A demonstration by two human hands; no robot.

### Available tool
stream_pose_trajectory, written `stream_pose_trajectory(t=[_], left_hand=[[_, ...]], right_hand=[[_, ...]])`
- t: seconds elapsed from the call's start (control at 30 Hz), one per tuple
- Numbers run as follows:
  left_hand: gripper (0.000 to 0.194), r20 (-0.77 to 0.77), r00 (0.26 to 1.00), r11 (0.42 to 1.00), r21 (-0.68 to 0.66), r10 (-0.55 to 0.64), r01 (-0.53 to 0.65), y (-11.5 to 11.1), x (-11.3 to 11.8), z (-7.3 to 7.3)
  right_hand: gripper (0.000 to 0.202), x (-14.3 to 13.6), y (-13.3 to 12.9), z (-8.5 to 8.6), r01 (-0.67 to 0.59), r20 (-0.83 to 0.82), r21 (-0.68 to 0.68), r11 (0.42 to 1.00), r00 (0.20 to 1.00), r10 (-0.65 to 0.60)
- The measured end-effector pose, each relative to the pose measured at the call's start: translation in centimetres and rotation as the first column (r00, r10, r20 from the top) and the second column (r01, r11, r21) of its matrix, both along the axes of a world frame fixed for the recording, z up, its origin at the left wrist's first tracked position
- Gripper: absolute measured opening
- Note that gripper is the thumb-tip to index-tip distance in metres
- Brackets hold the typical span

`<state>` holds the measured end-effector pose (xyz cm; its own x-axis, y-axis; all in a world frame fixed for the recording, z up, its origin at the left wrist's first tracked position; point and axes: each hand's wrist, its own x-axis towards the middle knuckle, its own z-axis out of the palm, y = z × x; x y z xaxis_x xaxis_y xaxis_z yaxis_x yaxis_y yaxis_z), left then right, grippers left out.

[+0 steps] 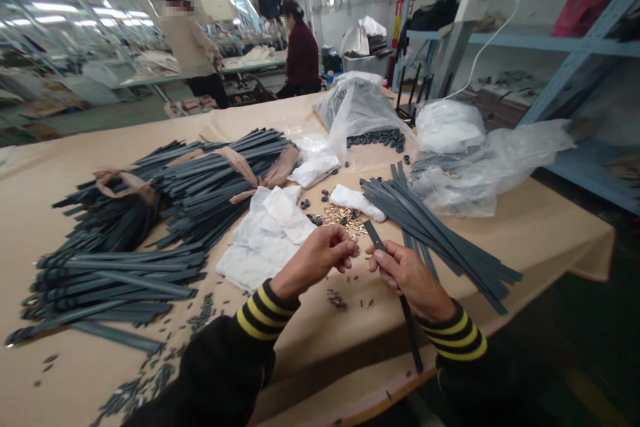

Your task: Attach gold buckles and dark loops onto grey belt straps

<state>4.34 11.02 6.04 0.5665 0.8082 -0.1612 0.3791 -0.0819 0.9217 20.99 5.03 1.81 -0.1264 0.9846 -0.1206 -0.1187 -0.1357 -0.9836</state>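
Note:
My right hand point(407, 273) grips a dark strap point(374, 235) near its upper end, and the strap's tail hangs down past the table's front edge. Just left of it, my left hand point(327, 255) is pinched closed, with a small metallic piece at its fingertips. The two hands are apart. Beyond them lies a pile of small gold metal pieces point(345, 217) with some dark ones. Right of my right hand is a fan of loose dark straps point(440, 233).
Tied strap bundles point(215, 180) and a looped stack point(115, 280) cover the left. White cloth point(273, 233), a plastic bag point(360, 107) and small dark parts point(377, 139) lie on the table point(560, 227). Two people point(187, 47) are beyond it.

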Motion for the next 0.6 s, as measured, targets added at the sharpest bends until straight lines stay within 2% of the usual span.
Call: stream_pose_trajectory(t=[0.07, 0.13, 0.27, 0.43, 0.6], left_hand=[[0.020, 0.182, 0.978, 0.975, -0.213, 0.100, -0.060, -1.9, -0.9, -0.2], [0.022, 0.235, 0.953, 0.944, -0.309, 0.192, -0.114, -3.7, -1.6, -0.8], [0.024, 0.268, 0.917, 0.913, -0.363, 0.296, -0.189, -6.1, -2.2, -2.3], [0.028, 0.293, 0.914, 0.892, -0.430, 0.282, -0.138, -7.6, -3.2, -3.3], [0.029, 0.352, 0.857, 0.842, -0.516, 0.377, -0.158, -8.7, -4.1, -4.1]], right_hand=[[0.027, -1.1, -0.9, 0.3, -0.048, 0.069, 0.027, 0.999, 0.997, 0.046], [0.025, -2.1, -1.6, 0.1, -0.116, 0.148, 0.081, 0.990, 0.984, 0.104], [0.023, -3.6, -2.4, -0.6, -0.125, 0.251, 0.129, 0.984, 0.964, 0.090], [0.025, -4.4, -3.2, -0.9, -0.230, 0.242, 0.063, 0.971, 0.948, 0.209], [0.027, -4.5, -3.8, -1.7, -0.236, 0.266, 0.037, 0.971, 0.939, 0.218]])
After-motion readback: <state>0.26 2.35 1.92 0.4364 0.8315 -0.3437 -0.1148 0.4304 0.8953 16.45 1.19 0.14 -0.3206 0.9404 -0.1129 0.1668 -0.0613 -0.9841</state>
